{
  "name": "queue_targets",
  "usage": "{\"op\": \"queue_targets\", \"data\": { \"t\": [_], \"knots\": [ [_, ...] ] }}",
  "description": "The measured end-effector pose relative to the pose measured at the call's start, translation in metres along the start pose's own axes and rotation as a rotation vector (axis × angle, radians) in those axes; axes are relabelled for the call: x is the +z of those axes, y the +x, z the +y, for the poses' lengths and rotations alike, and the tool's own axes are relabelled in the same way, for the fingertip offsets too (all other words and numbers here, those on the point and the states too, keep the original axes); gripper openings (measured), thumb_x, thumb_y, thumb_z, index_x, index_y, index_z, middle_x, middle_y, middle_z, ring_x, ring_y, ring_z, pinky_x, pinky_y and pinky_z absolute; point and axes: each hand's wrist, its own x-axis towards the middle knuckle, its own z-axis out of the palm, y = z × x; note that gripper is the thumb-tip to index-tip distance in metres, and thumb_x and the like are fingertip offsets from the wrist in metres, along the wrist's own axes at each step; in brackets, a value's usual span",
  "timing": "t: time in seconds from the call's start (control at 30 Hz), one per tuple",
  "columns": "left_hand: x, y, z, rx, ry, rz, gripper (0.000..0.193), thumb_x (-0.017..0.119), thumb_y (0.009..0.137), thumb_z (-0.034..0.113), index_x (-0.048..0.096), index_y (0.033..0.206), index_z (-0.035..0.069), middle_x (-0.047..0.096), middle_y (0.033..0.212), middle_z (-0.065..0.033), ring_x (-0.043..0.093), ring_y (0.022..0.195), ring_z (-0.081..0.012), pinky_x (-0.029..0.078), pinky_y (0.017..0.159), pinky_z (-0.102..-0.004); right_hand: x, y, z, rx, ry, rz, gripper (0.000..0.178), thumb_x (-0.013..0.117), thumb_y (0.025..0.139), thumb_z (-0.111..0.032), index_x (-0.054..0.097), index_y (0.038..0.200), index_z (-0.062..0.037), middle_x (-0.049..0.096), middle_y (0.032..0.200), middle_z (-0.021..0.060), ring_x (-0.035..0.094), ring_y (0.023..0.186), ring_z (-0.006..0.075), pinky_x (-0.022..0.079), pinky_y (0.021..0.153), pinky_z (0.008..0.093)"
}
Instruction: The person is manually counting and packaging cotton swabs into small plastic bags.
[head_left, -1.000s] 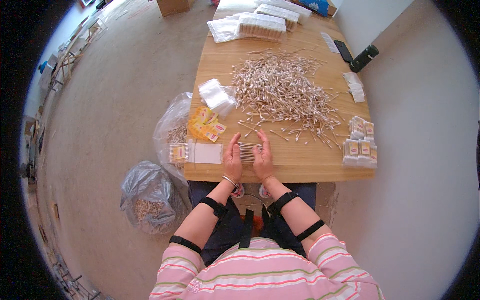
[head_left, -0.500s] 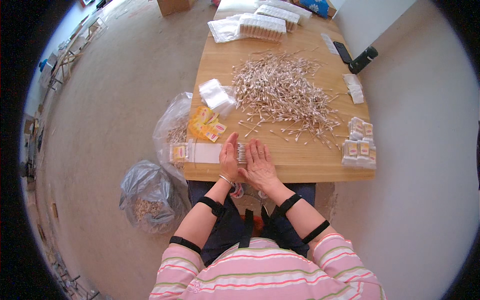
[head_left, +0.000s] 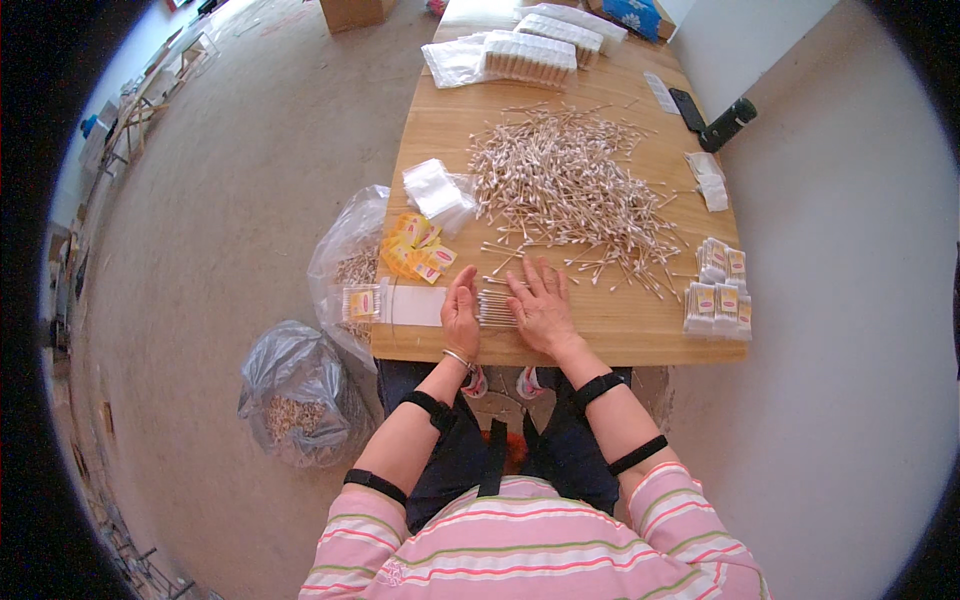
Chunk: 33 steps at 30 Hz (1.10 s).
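A row of cotton swabs point(head_left: 496, 309) lies side by side on the wooden table point(head_left: 600, 335) near its front edge. My left hand point(head_left: 461, 312) stands on its edge at the left ends of that row, fingers straight and together. Over the row's right end my right hand point(head_left: 543, 308) lies palm down, fingers stretched out and slightly spread. A large loose heap of cotton swabs point(head_left: 570, 180) spreads just beyond my hands. To the left of my left hand are a flat white strip point(head_left: 417, 306) and a filled clear bag of swabs with a yellow label point(head_left: 361, 303) at the table's edge.
Yellow cards point(head_left: 412, 246) and clear empty bags point(head_left: 436, 192) lie at left. Filled swab packs point(head_left: 717, 310) stack at right; larger packs point(head_left: 530, 57) sit at the far end. A dark bottle point(head_left: 727, 125) lies by the wall. A grey plastic bag point(head_left: 305, 395) rests on the floor.
My right hand has moved right, away from my left hand, and its fingers have spread a little. More of the swab row now shows between my hands.
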Motion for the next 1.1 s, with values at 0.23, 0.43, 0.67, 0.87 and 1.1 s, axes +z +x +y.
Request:
{"op": "queue_targets", "data": {
  "t": [0.23,0.43,0.67,0.87,1.1],
  "knots": [
    [0.0,0.001,-0.001,0.023,0.007,-0.006,0.048,0.04,0.099,0.032,0.042,0.131,-0.003,0.046,0.134,-0.0137,0.042,0.126,-0.0222,0.03,0.107,-0.0339,0.001,-0.004,0.001,-0.067,0.003,0.027,0.039,0.047,0.092,-0.03,0.05,0.129,-0.0193,0.032,0.145,0.0093,0.021,0.137,0.0324,0.014,0.111,0.0483],
    [-0.002,0.002,-0.004,0.027,0.006,-0.014,0.047,0.04,0.099,0.031,0.042,0.13,-0.004,0.046,0.134,-0.0148,0.042,0.126,-0.0231,0.03,0.107,-0.0345,0.003,-0.001,0.006,0.023,-0.01,0.143,0.038,0.053,0.088,-0.026,0.053,0.126,-0.0217,0.034,0.143,0.0093,0.022,0.135,0.0337,0.015,0.111,0.0483],
    [-0.003,0.002,-0.005,0.047,0.029,-0.028,0.048,0.04,0.099,0.032,0.043,0.13,-0.004,0.046,0.133,-0.0156,0.042,0.125,-0.0241,0.03,0.108,-0.0351,0.01,-0.007,-0.001,-0.051,0.119,0.154,0.036,0.056,0.084,-0.017,0.055,0.12,-0.0164,0.033,0.141,0.0119,0.021,0.134,0.035,0.018,0.11,0.0487],
    [-0.002,0.002,-0.005,0.04,0.012,-0.014,0.049,0.041,0.098,0.033,0.044,0.129,-0.004,0.046,0.133,-0.0161,0.042,0.125,-0.0238,0.029,0.108,-0.0352,0.012,-0.007,-0.011,0.06,0.148,0.21,0.035,0.056,0.082,-0.014,0.054,0.117,-0.0126,0.034,0.137,0.0148,0.025,0.13,0.0366,0.022,0.107,0.0491],
    [-0.003,0.002,-0.005,0.024,0.004,-0.014,0.049,0.042,0.098,0.033,0.044,0.129,-0.004,0.047,0.132,-0.0153,0.043,0.125,-0.0237,0.03,0.107,-0.0342,0.026,-0.01,-0.005,0.065,0.354,0.321,0.031,0.051,0.085,-0.008,0.053,0.116,-0.0089,0.039,0.134,0.0185,0.033,0.126,0.0369,0.026,0.106,0.0464]
  ]
}}
